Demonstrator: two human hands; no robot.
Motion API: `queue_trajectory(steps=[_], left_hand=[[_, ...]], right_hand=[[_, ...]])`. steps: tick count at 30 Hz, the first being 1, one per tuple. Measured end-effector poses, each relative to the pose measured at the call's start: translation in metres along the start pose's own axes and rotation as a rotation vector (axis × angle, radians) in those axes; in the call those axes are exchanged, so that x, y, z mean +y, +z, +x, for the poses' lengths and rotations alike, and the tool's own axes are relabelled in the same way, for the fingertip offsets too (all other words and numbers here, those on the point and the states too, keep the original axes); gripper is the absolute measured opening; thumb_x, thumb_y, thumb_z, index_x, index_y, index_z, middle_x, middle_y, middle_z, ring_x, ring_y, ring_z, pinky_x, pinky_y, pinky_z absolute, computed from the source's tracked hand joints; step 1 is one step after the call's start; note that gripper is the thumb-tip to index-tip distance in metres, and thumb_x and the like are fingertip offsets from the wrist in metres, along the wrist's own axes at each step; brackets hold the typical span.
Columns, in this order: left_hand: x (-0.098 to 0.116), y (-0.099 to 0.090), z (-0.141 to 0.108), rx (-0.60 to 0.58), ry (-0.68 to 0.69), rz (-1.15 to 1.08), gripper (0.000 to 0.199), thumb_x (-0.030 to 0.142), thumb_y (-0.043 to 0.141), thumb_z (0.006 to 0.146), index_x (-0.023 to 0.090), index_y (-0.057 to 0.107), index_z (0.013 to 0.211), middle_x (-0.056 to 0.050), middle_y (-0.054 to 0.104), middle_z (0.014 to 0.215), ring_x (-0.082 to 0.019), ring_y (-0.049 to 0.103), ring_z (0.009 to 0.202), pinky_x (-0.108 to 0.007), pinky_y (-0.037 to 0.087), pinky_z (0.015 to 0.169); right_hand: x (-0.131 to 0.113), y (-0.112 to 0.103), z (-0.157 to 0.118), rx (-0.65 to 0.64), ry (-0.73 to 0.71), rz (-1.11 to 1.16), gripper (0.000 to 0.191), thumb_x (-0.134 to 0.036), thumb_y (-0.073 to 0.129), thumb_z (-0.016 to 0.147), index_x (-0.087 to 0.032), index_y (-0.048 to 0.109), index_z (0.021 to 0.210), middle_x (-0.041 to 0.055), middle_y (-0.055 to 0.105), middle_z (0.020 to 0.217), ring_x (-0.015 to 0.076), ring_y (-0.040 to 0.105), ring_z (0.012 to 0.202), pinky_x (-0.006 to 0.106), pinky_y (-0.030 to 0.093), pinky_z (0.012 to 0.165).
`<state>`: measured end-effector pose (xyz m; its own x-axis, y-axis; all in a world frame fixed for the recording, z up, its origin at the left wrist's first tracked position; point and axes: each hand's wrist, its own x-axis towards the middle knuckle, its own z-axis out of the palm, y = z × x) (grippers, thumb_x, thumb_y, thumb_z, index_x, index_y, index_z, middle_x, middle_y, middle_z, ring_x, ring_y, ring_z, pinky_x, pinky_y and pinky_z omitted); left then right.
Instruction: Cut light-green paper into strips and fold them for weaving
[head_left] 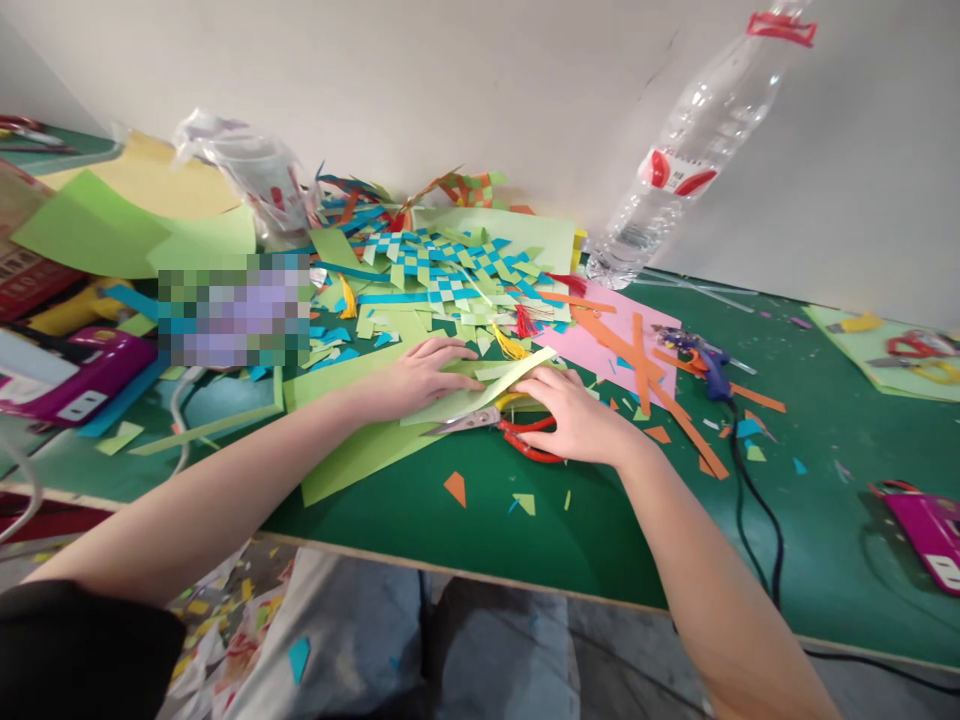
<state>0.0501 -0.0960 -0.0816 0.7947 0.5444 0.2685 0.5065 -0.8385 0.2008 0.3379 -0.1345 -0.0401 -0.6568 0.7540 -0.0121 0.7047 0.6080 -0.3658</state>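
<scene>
My left hand (424,380) lies on light green paper with its fingers stretched out, the fingertips touching the near end of a pale green paper strip (517,372). Opposite it, my right hand (581,415) has its fingers bent over the strip, whose far end sticks up slanting between the hands. Under my right hand lies a pair of scissors (474,420) with red and yellow handles; the thumb rests over the red loop. The blades point left across the edge of a larger green sheet (341,465).
Woven blue and green paper strips (442,262) pile up behind my hands. A plastic bottle (675,170) stands by the wall, beside a pink sheet (622,335). A glue gun (712,372) with a black cord lies right. A covered cup (266,185) stands left.
</scene>
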Motion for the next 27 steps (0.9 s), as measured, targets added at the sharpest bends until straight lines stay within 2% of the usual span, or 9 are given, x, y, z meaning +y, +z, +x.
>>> queue_trajectory(steps=[8,12,20,27], left_hand=[[0.0,0.0,0.0,-0.003,0.018,0.006,0.037,0.017,0.042,0.101,0.028,0.066,0.127,-0.012,0.052,0.14,-0.031,0.037,0.137,-0.055,0.039,0.111],[-0.001,0.0,0.0,0.012,0.008,-0.01,0.037,0.018,0.042,0.101,0.03,0.066,0.127,-0.01,0.053,0.14,-0.03,0.038,0.137,-0.055,0.038,0.112],[-0.001,0.0,0.0,0.03,0.017,-0.022,0.037,0.016,0.043,0.1,0.028,0.067,0.126,-0.012,0.054,0.139,-0.031,0.039,0.136,-0.055,0.039,0.112],[0.0,0.0,0.0,0.022,0.005,-0.014,0.035,0.021,0.045,0.101,0.029,0.067,0.127,-0.011,0.054,0.139,-0.031,0.039,0.136,-0.055,0.039,0.111]], right_hand=[[-0.008,0.008,0.003,0.033,-0.048,-0.052,0.046,-0.038,0.066,0.085,-0.019,0.06,0.126,0.0116,0.059,0.125,0.0302,0.055,0.106,0.049,0.05,0.096],[-0.01,0.006,0.003,0.002,-0.047,-0.061,0.047,-0.037,0.067,0.085,-0.018,0.06,0.127,0.0112,0.059,0.125,0.0302,0.054,0.105,0.047,0.051,0.092],[-0.015,0.012,0.004,0.067,-0.118,-0.048,0.044,-0.034,0.068,0.085,-0.017,0.059,0.125,0.0125,0.06,0.122,0.0281,0.057,0.105,0.047,0.047,0.095],[-0.018,0.009,0.004,0.01,-0.152,0.04,0.04,-0.029,0.069,0.085,-0.022,0.061,0.124,0.0099,0.061,0.123,0.0267,0.057,0.108,0.047,0.046,0.098]])
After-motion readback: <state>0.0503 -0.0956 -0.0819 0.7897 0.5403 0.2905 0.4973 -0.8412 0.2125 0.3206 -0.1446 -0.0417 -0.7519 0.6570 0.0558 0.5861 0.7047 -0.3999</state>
